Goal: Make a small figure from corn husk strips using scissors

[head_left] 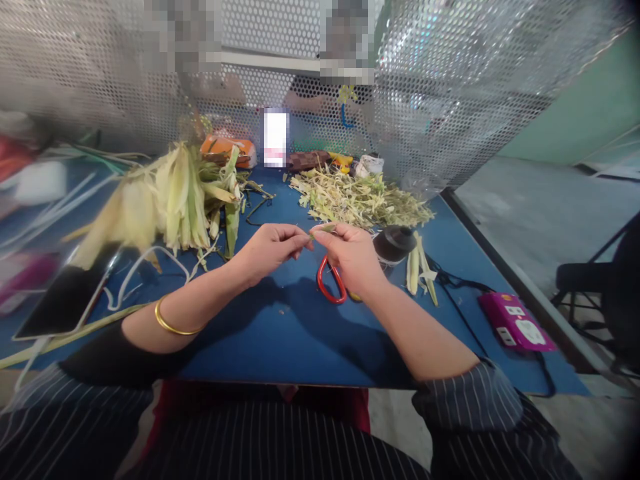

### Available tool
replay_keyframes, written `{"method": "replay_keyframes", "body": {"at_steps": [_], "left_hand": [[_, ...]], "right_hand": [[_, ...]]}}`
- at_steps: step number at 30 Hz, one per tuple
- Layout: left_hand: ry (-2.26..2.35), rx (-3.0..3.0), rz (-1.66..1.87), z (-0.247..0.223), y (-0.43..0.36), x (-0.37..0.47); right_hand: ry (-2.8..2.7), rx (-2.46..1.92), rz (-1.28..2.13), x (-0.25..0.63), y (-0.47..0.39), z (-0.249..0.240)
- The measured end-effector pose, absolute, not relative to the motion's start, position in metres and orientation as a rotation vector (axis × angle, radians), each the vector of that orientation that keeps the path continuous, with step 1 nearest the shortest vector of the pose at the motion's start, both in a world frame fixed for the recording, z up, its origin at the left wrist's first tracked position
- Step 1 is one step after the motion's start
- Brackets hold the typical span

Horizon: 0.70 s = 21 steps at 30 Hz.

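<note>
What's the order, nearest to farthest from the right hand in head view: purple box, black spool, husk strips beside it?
1. Black spool: just right of the right hand.
2. Husk strips: right of the spool.
3. Purple box: far right, lower.

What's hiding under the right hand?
A red looped handle and a bit of something yellow peek out below the right hand. The hand covers the rest, so I can't see more.

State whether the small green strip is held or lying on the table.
Held: the strip is pinched in the right hand, above the table.
</note>
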<state>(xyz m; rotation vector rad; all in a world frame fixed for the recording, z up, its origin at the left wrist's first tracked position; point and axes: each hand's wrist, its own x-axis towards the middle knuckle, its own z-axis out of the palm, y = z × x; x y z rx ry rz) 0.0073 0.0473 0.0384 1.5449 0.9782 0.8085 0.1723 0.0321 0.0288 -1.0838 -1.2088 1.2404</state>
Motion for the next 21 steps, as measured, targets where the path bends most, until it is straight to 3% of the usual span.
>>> {"method": "replay_keyframes", "body": {"at_steps": [4, 11, 21], "left_hand": [[0.976, 1.444, 0.868, 0.042, 0.050, 0.005], [0.980, 1.230, 0.865, 0.042, 0.054, 0.001], [0.713, 0.957, 0.600, 0.039, 0.048, 0.006]], "right_hand": [[-1.357, -1.113, 1.239, 0.184, 0.037, 0.034], [-1.768, -1.250, 0.663, 0.194, 0.038, 0.043], [-1.865, -1.224, 0.489, 0.179, 0.031, 0.034]]}}
